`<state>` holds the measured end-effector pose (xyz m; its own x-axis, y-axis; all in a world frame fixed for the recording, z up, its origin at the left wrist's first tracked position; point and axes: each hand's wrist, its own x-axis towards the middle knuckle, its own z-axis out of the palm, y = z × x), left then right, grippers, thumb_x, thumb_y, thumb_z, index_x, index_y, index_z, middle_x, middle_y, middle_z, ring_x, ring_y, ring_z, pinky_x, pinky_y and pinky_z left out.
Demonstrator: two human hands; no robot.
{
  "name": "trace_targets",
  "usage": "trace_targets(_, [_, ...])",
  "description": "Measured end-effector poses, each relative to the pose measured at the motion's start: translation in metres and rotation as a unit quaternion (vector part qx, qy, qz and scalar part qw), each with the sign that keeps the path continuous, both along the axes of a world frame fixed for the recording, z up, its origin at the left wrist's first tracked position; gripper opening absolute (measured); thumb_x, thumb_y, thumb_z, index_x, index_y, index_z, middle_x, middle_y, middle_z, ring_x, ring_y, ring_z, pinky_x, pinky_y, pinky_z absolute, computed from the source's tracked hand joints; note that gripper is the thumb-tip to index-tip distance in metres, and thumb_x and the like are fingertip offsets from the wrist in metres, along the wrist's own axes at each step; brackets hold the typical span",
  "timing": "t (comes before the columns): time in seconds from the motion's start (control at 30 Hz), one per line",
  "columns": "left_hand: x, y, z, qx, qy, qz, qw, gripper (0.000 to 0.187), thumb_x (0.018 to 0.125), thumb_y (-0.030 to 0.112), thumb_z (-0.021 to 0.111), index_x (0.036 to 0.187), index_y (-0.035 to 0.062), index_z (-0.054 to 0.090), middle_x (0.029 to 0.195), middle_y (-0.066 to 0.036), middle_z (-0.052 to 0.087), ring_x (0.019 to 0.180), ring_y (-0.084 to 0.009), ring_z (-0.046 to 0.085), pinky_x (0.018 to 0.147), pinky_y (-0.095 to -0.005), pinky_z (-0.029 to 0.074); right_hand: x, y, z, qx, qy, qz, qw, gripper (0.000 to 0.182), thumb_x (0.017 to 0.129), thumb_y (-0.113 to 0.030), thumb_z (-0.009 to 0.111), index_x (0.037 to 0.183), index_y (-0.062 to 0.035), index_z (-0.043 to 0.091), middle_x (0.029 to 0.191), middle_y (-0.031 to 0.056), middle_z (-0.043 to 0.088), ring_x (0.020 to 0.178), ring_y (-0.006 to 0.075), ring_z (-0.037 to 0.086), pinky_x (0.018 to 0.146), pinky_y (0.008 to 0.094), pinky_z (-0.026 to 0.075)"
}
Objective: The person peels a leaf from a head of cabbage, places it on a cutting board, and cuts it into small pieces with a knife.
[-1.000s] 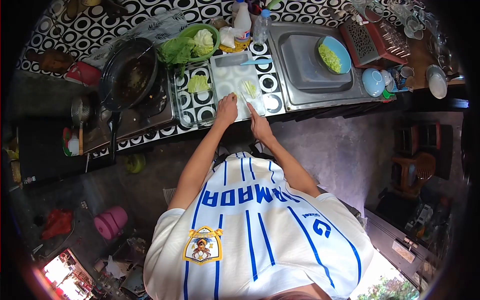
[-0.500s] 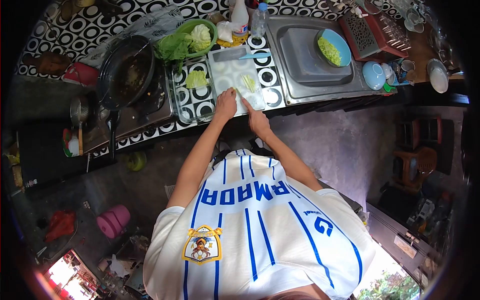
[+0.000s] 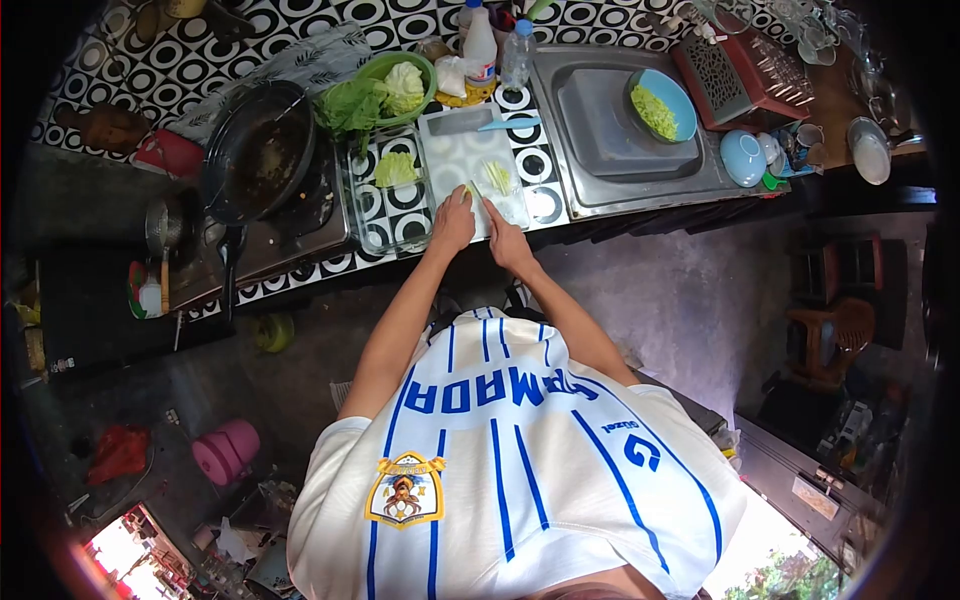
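A translucent cutting board (image 3: 445, 160) lies on the tiled counter under both hands. My left hand (image 3: 455, 222) is closed, pressing a small piece of green leaf vegetable (image 3: 470, 188) to the board, mostly hidden by the fingers. Just right of it, my right hand (image 3: 509, 245) is closed with its index finger stretched forward, seemingly along a knife that barely shows. Beyond this hand lie pale green cut strips (image 3: 495, 177). At the board's far end rests a cleaver with a light blue handle (image 3: 508, 124). A leaf piece (image 3: 397, 169) sits in the clear glass tray (image 3: 378, 240) to the left.
A green basket (image 3: 428, 75) holds leafy vegetables behind the tray. Left stands a black wok (image 3: 262, 150) on the stove. Bottles (image 3: 481, 48) stand behind the board. On the right, a blue bowl (image 3: 682, 95) of shredded greens rests on an upturned basin (image 3: 620, 120) in the sink.
Both hands stay close together at the board's near edge, with only slight shifts of the fingers. The whole view has tilted a little.
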<state>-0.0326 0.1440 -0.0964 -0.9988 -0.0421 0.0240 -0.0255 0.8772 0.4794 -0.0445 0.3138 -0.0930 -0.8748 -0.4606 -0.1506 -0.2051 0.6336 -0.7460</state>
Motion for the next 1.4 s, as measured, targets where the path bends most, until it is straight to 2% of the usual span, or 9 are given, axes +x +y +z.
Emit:
trace_targets(0.07, [-0.001,0.001,-0.005,0.020,-0.001,0.014,1.000,0.049,0.085,0.008,0.063,0.132,-0.0069,0.056,0.144,-0.020,0.048,0.128,-0.0366,0.052,0.108,-0.0460,0.043,0.001,-0.001,0.023,0.021,-0.032,-0.002,0.999,0.055,0.103,-0.020,0.042,0.156,-0.0316,0.032,0.086,0.0366,0.065,0.086,0.0560,0.063,0.082,0.0633,0.048])
trace_targets(0.37, [0.002,0.002,0.002,-0.001,-0.002,-0.002,1.000,0.049,0.085,0.004,0.060,0.133,-0.0061,0.056,0.144,-0.018,0.049,0.131,-0.0352,0.049,0.110,-0.0443,0.040,0.002,-0.004,0.016,0.062,-0.030,0.016,0.997,0.054,0.104,-0.022,0.042,0.155,-0.0346,0.031,0.087,0.0354,0.066,0.086,0.0547,0.064,0.082,0.0624,0.049])
trace_targets(0.47, [0.000,0.000,-0.011,-0.019,0.013,-0.017,1.000,0.051,0.085,0.007,0.061,0.134,-0.0065,0.053,0.143,-0.020,0.049,0.130,-0.0363,0.049,0.108,-0.0457,0.043,0.001,-0.006,0.024,0.067,-0.002,0.015,0.998,0.054,0.103,-0.019,0.043,0.155,-0.0304,0.034,0.081,0.0364,0.064,0.080,0.0553,0.063,0.076,0.0623,0.049])
trace_targets(0.57, [-0.001,0.005,-0.001,-0.060,0.001,-0.020,0.998,0.047,0.086,0.007,0.059,0.131,-0.0054,0.056,0.141,-0.018,0.052,0.129,-0.0342,0.050,0.106,-0.0442,0.044,0.001,-0.008,0.027,0.095,-0.011,0.014,0.995,0.054,0.104,-0.020,0.043,0.155,-0.0322,0.033,0.081,0.0365,0.064,0.081,0.0549,0.064,0.076,0.0627,0.049])
trace_targets(0.7, [-0.001,0.006,0.003,-0.086,-0.014,-0.014,0.996,0.043,0.086,0.007,0.057,0.127,-0.0040,0.060,0.140,-0.015,0.054,0.129,-0.0321,0.051,0.105,-0.0425,0.044,0.006,-0.005,0.032,0.121,-0.032,0.021,0.992,0.057,0.104,-0.019,0.043,0.156,-0.0373,0.028,0.084,0.0322,0.067,0.082,0.0517,0.067,0.078,0.0607,0.052])
trace_targets(0.9, [-0.001,0.009,-0.001,-0.099,-0.008,-0.005,0.995,0.044,0.086,0.008,0.056,0.128,-0.0031,0.060,0.142,-0.015,0.053,0.131,-0.0300,0.050,0.105,-0.0420,0.043,0.022,0.016,0.021,0.119,-0.049,0.018,0.992,0.056,0.105,-0.021,0.041,0.156,-0.0367,0.027,0.083,0.0336,0.066,0.086,0.0542,0.065,0.081,0.0633,0.049])
trace_targets(1.0, [0.003,0.009,-0.006,-0.090,0.007,-0.001,0.996,0.046,0.087,0.008,0.054,0.132,-0.0034,0.058,0.146,-0.015,0.049,0.134,-0.0291,0.047,0.108,-0.0417,0.041,0.020,0.017,0.017,0.053,-0.008,0.017,0.998,0.054,0.105,-0.020,0.042,0.156,-0.0311,0.031,0.077,0.0353,0.063,0.076,0.0548,0.062,0.072,0.0638,0.047])
trace_targets(1.1, [0.005,0.011,-0.007,-0.080,-0.004,-0.003,0.997,0.050,0.088,0.009,0.053,0.136,-0.0039,0.054,0.150,-0.016,0.046,0.138,-0.0301,0.043,0.110,-0.0417,0.038,0.015,0.017,0.020,0.055,-0.040,0.012,0.998,0.054,0.105,-0.022,0.040,0.156,-0.0356,0.028,0.085,0.0357,0.065,0.087,0.0561,0.063,0.082,0.0640,0.048])
trace_targets(1.4, [0.009,0.011,-0.006,-0.085,-0.027,-0.010,0.996,0.054,0.089,0.009,0.051,0.141,-0.0046,0.050,0.156,-0.016,0.039,0.142,-0.0338,0.038,0.112,-0.0435,0.036,-0.004,-0.002,0.018,0.047,-0.038,0.024,0.998,0.053,0.105,-0.022,0.040,0.155,-0.0365,0.030,0.086,0.0356,0.065,0.085,0.0549,0.064,0.080,0.0626,0.049])
